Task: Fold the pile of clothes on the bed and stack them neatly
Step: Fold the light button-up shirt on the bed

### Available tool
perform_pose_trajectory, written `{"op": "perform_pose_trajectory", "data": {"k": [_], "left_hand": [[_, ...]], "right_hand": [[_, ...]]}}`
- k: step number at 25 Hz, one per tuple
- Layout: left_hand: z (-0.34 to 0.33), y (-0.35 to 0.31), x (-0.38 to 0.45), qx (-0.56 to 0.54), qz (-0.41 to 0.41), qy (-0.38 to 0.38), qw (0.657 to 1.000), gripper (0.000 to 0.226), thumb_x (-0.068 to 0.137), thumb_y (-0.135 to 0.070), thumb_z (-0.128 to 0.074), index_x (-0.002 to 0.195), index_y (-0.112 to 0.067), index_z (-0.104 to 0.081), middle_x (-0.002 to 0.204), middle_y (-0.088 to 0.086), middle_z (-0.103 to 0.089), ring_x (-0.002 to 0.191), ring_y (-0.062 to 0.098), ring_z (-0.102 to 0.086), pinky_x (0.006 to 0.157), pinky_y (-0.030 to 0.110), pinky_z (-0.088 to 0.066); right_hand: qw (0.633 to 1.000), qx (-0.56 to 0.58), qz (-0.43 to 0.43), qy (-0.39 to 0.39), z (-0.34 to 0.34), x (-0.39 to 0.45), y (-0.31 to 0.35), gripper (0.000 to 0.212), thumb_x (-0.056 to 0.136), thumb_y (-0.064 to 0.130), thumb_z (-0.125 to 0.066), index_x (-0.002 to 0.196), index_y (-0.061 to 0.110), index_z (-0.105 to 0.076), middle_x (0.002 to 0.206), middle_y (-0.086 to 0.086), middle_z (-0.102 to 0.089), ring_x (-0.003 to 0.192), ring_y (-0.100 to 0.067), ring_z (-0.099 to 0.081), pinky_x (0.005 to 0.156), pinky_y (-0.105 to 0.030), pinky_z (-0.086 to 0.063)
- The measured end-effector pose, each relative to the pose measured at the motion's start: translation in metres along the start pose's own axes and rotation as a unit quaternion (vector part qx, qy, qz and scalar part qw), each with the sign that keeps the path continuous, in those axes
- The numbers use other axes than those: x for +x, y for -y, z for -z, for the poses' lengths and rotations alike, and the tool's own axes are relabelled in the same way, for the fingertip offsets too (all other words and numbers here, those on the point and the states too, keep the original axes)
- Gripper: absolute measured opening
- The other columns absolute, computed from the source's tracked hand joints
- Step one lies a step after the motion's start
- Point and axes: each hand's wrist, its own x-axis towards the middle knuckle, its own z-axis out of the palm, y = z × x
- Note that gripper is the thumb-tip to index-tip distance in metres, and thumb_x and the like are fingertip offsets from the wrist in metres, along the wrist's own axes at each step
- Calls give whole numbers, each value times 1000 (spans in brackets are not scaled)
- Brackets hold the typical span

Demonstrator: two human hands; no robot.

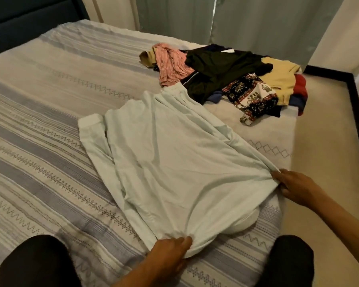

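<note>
A pale mint long-sleeved shirt (170, 158) lies spread across the striped bedspread (39, 125), one sleeve folded along its left side. My left hand (170, 248) grips the shirt's near corner at the bottom. My right hand (292, 185) pinches the corner at the bed's right edge, and the cloth is pulled taut between them. Behind the shirt lies the unfolded pile (226, 77): a pink garment (172, 63), a black one (220, 67), an elephant-print piece (251, 96), a yellow top (282, 79) and red and blue items at the right edge.
My dark-clad knees (35, 264) rest on the bed at bottom left and bottom right. The bed's right edge drops to a beige floor (327, 152). Grey-green curtains (247, 21) hang behind the pile. A dark headboard (19, 19) stands at top left.
</note>
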Motion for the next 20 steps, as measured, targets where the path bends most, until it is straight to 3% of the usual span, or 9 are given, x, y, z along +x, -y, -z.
{"op": "perform_pose_trajectory", "data": {"k": [3, 5, 7, 9, 12, 15, 17, 18, 20], "left_hand": [[21, 5, -5, 28, -102, -6, 994, 37, 98, -64, -47, 115, -31, -46, 106, -5, -61, 91, 18, -58, 74, 33, -41], [52, 22, -20, 81, -155, 24, 984, 52, 100, -75, -32, 119, -30, -51, 114, -6, -56, 100, 15, -50, 89, 35, -38], [77, 58, -34, 99, -128, -2, 987, 51, 104, -70, -33, 124, -28, -55, 116, -7, -56, 102, 13, -51, 96, 31, -40], [101, 106, -37, 110, -63, -71, 989, 41, 108, -60, -37, 124, -28, -56, 114, -7, -57, 97, 12, -54, 91, 31, -46], [133, 177, -20, 121, 32, -126, 984, 26, 103, -42, -55, 123, -25, -56, 119, 0, -59, 94, 21, -61, 79, 40, -56], [142, 225, 4, 182, 95, -94, 974, 66, 81, -13, -77, 142, -21, -53, 144, 11, -56, 118, 37, -61, 88, 46, -57], [143, 243, 13, 234, 130, -23, 963, 84, 82, -19, -77, 156, -31, -37, 161, 2, -38, 144, 34, -41, 111, 52, -42], [142, 252, 17, 252, 147, -1, 957, 86, 85, -26, -75, 159, -35, -31, 164, -2, -34, 149, 32, -34, 118, 55, -33], [138, 265, 21, 266, 168, -19, 949, 74, 90, -38, -71, 156, -34, -37, 158, -2, -44, 147, 30, -39, 121, 59, -23]], "right_hand": [[996, -62, -45, -45, 20, 4, 32, 21, 97, 33, -51, 108, 26, -68, 102, -1, -73, 90, -24, -69, 78, -38, -57], [989, -66, -25, -127, 27, 0, 65, 21, 95, 29, -50, 98, 20, -68, 97, -5, -74, 92, -29, -69, 87, -45, -54], [986, 24, 28, -166, 18, -14, 119, 27, 96, 30, -51, 108, 16, -70, 104, -8, -74, 99, -32, -66, 87, -46, -52], [981, 121, 94, -118, 11, -28, 184, 44, 100, 45, -43, 123, 17, -67, 119, -8, -71, 109, -31, -63, 89, -44, -50], [975, 120, 167, -88, -10, -56, 266, 71, 98, 66, -36, 146, 17, -53, 152, -13, -53, 134, -36, -52, 109, -53, -42], [955, 52, 285, -58, -45, -99, 335, 87, 91, 71, -42, 156, 14, -37, 160, -16, -41, 144, -39, -42, 114, -64, -34], [953, -3, 303, 13, -64, -120, 367, 80, 84, 57, -49, 150, 11, -47, 148, -18, -55, 131, -39, -55, 109, -64, -39], [948, 0, 312, 63, -71, -118, 370, 65, 84, 47, -54, 137, 9, -58, 131, -17, -65, 116, -37, -65, 103, -58, -42], [951, 67, 294, 68, -58, -92, 349, 27, 84, 31, -58, 106, 15, -63, 100, -7, -63, 82, -29, -70, 80, -42, -48]]}}
